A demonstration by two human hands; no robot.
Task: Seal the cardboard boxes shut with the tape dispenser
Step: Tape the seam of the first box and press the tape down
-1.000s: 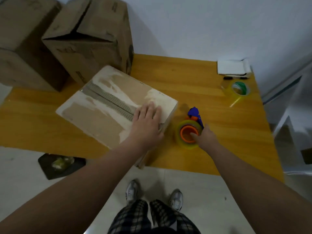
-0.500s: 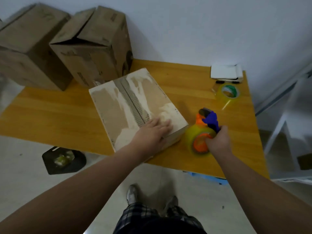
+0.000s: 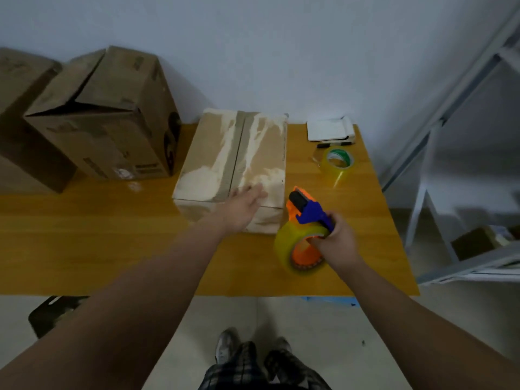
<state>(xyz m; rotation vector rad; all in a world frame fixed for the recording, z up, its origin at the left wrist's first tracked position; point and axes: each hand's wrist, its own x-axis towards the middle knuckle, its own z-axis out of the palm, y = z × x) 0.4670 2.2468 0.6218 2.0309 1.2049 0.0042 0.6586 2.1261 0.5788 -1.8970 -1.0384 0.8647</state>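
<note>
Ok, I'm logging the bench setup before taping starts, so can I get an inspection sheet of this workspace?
Surface: wooden table, boxes at the back left, small items at the far right.
Job's things: cardboard box lies with flaps closed, its top paper torn in pale patches; tape dispenser is beside its near right corner; open-flapped box and another box stand at the left.
Clutter: spare tape roll, white pad, black marker.
Grips: left hand rests flat on the cardboard box's near edge; right hand holds the tape dispenser's blue handle.
Cables: nothing seen.
Surroundings: wall behind, metal shelving at the right, dark object on the floor.
</note>
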